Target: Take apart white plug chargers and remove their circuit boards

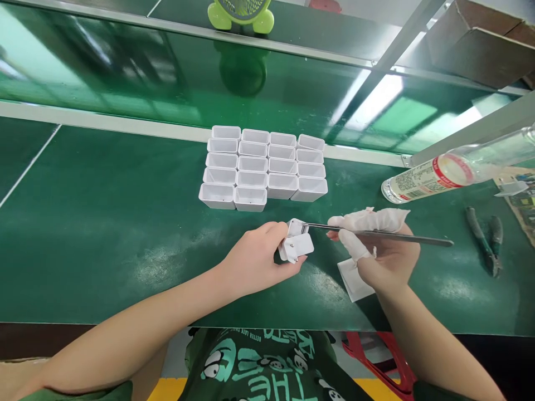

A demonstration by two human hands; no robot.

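One white plastic case (296,245) in work, near centre of green worktop (104,234), clamped in left hand (257,259). Right hand (378,245), fingers in white cots, closed on tweezers (376,234), tip at case's open top. Nineteen or so empty cases (263,167) racked just beyond; done or waiting, cannot tell. Case small, boxy, metal prongs on its face.

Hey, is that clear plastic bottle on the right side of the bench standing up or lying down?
Lying down. The bottle rests on its side on the green bench, its red-and-white label facing up.
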